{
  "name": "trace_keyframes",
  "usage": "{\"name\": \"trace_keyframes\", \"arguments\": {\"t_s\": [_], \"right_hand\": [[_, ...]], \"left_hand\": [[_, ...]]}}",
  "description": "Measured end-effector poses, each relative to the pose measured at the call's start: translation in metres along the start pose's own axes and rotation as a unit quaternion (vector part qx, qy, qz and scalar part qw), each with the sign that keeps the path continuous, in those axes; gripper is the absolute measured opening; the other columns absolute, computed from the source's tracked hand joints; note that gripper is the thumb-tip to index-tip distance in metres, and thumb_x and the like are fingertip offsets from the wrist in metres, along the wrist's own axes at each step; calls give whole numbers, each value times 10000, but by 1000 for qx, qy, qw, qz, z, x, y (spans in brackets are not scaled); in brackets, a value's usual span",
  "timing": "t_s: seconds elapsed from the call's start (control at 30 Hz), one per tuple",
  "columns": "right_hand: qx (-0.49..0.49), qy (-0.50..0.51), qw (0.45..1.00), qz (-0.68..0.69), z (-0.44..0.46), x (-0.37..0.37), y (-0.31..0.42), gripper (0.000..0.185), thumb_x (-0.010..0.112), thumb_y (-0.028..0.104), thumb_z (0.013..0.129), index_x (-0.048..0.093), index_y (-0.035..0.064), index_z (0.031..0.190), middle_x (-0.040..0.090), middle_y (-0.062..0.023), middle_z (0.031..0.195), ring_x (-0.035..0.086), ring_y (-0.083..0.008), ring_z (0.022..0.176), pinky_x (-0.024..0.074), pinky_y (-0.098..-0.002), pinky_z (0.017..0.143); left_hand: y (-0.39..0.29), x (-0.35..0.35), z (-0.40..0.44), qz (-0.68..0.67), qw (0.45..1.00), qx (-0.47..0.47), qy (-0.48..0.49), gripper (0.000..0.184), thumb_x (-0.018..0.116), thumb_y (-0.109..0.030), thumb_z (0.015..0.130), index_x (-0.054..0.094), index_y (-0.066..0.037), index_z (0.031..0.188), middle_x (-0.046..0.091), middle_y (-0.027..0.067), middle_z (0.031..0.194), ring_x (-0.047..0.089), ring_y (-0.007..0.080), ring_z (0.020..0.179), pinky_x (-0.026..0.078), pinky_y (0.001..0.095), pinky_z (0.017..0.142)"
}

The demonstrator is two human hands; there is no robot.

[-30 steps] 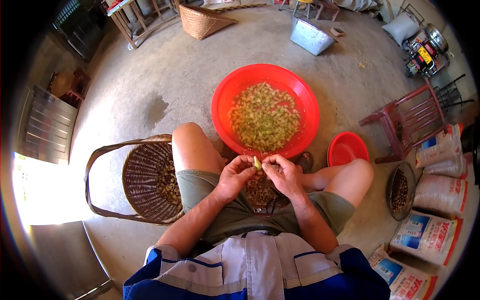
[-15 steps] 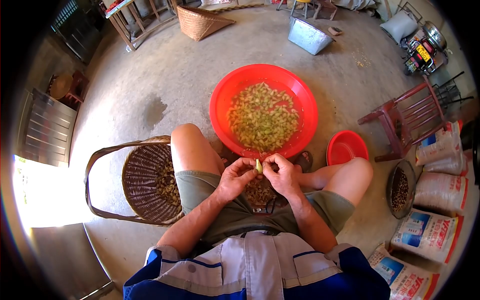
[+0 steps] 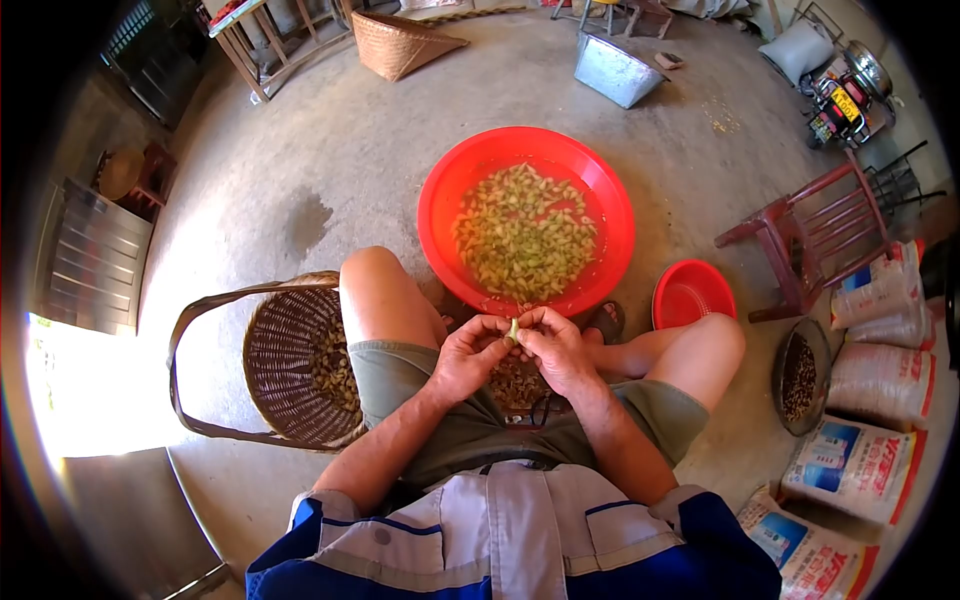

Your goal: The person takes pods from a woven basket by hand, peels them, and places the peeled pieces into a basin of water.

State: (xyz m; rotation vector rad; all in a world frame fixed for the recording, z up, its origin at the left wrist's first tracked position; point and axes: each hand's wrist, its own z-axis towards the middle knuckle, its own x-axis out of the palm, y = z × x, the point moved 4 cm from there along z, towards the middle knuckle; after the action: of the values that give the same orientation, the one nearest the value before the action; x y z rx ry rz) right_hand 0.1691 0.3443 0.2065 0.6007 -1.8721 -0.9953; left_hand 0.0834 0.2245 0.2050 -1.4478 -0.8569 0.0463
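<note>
My left hand (image 3: 468,357) is closed, its thumb and fingers pinching a small pale-green, bud-like vegetable piece (image 3: 513,331). From the other side, my right hand (image 3: 555,348) grips the same piece, and its fingertips partly hide it. Just beyond my hands stands a wide red basin (image 3: 437,240) of water, with many similar pale-green pieces (image 3: 525,232) in it. Below the hands, between my legs, is a heap of brownish peelings (image 3: 517,385). A dark wicker basket (image 3: 275,355) with a tall handle leans by my left leg, holding unpeeled-looking pieces (image 3: 335,370).
A smaller red basin (image 3: 692,293) sits by my right knee. To the right are a wooden chair (image 3: 800,235), a dark pan (image 3: 788,400) of small brown bits and several printed sacks (image 3: 850,470). A metal tub (image 3: 617,72) and a woven scoop basket (image 3: 395,45) lie farther off.
My right hand has shifted slightly left and closed in on the pale-green piece, so less of it shows. My left hand has barely moved.
</note>
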Motion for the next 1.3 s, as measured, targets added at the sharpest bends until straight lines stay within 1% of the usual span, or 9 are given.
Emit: {"name": "trace_keyframes", "arguments": {"t_s": [0.2,0.3,0.43,0.7,0.8,0.97,1.1,1.2,1.3], "right_hand": [[7,9,999,40,-2,-2,-2,96,612,57,894,567,40,978,604,-33,890,549,-79,755,455,-226,649],[7,22,998,57,2,-5,-4,91,601,46,897,569,33,981,605,-34,887,547,-83,739,453,-221,646],[-1,4,1000,22,3,-3,-5,90,593,33,897,575,28,985,606,-36,880,540,-80,721,449,-215,639],[-17,-2,1000,13,1,-4,-4,84,591,31,899,585,27,983,607,-32,867,526,-68,707,443,-204,638],[-31,-7,999,4,3,-3,-4,85,615,29,892,592,17,973,619,-29,852,558,-67,711,464,-209,642],[-126,-58,974,-182,-1,4,6,76,662,13,864,610,2,918,642,-35,839,618,-76,727,502,-236,608],[-198,-81,925,-314,-1,4,9,84,680,10,838,609,-7,880,640,-56,811,627,-96,712,505,-246,587],[-242,-87,899,-355,-3,9,12,103,680,6,816,592,-6,868,624,-75,780,621,-121,682,501,-256,581],[-239,-84,896,-366,-5,14,14,98,665,-4,806,574,3,842,610,-81,758,608,-140,657,498,-275,572]], "left_hand": [[2,-2,0,12,1000,-10,-5,183,570,-13,942,558,-35,1123,649,58,1002,643,142,897,535,284,800],[3,-2,1,11,1000,-15,-4,188,568,-22,945,551,-34,1132,647,67,999,645,151,897,535,286,800],[3,-3,1,12,1000,-26,-8,198,546,-34,959,539,-35,1157,641,87,1013,649,174,910,537,297,802],[0,-4,0,-75,995,-64,-13,194,512,-56,978,525,-23,1169,635,94,1049,652,198,937,548,320,830],[1,-4,0,-77,994,-72,-22,193,518,-59,976,527,-29,1166,634,90,1048,651,191,937,547,316,826],[8,-9,3,-40,997,-52,-51,191,549,-55,962,529,-37,1151,632,71,1030,642,165,924,544,304,811],[6,-9,3,22,997,-30,-62,188,572,-28,944,531,-32,1128,626,50,1021,627,137,927,529,285,819],[7,-11,2,66,996,-17,-64,189,580,-6,933,533,-28,1114,622,39,1024,609,113,945,510,264,836],[8,-11,2,70,996,-13,-62,191,587,4,927,535,-25,1109,619,31,1030,594,96,958,495,248,846]]}}
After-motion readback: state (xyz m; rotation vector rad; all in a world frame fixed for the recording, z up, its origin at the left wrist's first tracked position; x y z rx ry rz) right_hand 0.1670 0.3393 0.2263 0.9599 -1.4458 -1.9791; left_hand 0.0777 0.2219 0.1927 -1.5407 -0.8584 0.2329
